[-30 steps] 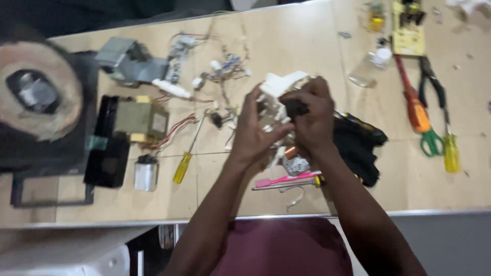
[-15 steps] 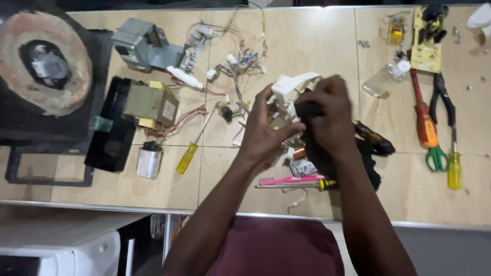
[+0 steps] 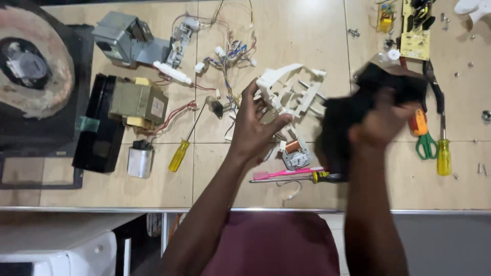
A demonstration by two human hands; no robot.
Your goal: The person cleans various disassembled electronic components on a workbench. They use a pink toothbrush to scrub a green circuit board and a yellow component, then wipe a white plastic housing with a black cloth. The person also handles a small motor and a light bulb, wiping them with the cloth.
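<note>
The left hand (image 3: 255, 122) hovers over the middle of the bench with its fingers spread and slightly curled, holding nothing, its fingertips just at the near-left edge of a white plastic frame (image 3: 289, 89) that lies on the table. The right hand (image 3: 381, 125) is to the right of it, blurred, closed around a black part (image 3: 358, 105) lifted above the bench; the blur hides how the fingers sit on it, so I cannot tell how firm that grip is. That looks like the main risk: a loosely held part could slip and fall onto the small motor (image 3: 295, 155) or the pink brush (image 3: 286, 174) just near of the frame. The frame itself seems free, with thin arms that a stray knuckle could snap or knock into the wire bundle (image 3: 232, 53) farther off. Loose screws (image 3: 353, 32) lie at the far right and could roll off if the bench is jolted. The yellow screwdriver (image 3: 180, 153) to the left and the green scissors (image 3: 424, 144) to the right both lie close enough for a sweeping forearm to push them over the near edge.
</note>
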